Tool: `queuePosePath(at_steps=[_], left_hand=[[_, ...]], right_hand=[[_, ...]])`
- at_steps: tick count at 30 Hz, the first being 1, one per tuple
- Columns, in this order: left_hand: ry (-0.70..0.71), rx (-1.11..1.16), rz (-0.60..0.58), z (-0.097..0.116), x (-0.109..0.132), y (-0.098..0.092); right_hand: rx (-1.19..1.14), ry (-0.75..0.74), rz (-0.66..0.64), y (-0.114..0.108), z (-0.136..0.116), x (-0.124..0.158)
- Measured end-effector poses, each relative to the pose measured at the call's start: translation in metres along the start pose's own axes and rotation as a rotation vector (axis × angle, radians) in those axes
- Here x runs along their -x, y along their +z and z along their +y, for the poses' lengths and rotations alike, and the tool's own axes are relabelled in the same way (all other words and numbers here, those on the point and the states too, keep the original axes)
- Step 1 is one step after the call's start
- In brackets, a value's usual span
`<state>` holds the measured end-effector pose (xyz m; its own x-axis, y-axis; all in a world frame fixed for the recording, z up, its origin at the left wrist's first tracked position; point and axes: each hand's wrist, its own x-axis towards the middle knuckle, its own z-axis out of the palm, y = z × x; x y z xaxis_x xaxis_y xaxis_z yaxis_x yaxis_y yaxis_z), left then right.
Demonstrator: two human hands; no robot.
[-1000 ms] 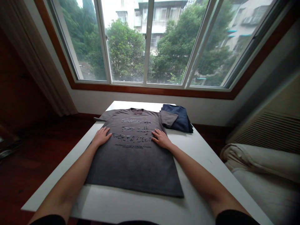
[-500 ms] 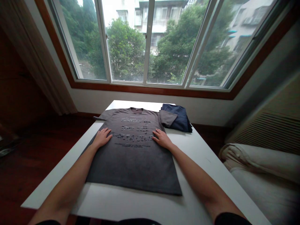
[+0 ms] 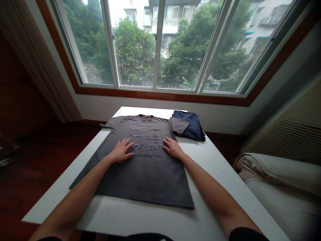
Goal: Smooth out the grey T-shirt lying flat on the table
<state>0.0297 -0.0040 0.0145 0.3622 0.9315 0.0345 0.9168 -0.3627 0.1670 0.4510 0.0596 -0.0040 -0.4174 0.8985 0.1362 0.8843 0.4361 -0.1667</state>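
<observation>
- Shirt [image 3: 145, 177] flat on the table [image 3: 120, 214], long axis running near to far.
- Left hand [image 3: 122, 150] and right hand [image 3: 173, 147] rest on it, spread, grasping nothing.
- Right hand nearer a side edge.

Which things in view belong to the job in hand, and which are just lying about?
In the job:
- gray printed T-shirt, spread flat
- left hand and right hand, on it
- white table, beneath

Apparently just about:
- folded navy clothes
- rolled cream fabric
- curtain

Before me the white table [image 3: 215, 160] bears a spread gray T-shirt [image 3: 147, 177], one sleeve [image 3: 180, 126] over folded navy clothing [image 3: 195, 123]
</observation>
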Motion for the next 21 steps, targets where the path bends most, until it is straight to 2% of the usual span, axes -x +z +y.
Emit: queuePosePath(at_steps=[3,7,21], left_hand=[[0.145,0.046,-0.033,0.018,0.001,0.004],[0.146,0.051,-0.059,0.018,0.0,0.008],[-0.205,-0.065,-0.012,-0.049,-0.003,0.01]], right_hand=[[0.001,-0.001,0.006,-0.001,0.0,0.0],[-0.009,0.008,-0.004,-0.001,0.0,0.0],[-0.034,-0.036,0.072,0.01,0.008,-0.002]])
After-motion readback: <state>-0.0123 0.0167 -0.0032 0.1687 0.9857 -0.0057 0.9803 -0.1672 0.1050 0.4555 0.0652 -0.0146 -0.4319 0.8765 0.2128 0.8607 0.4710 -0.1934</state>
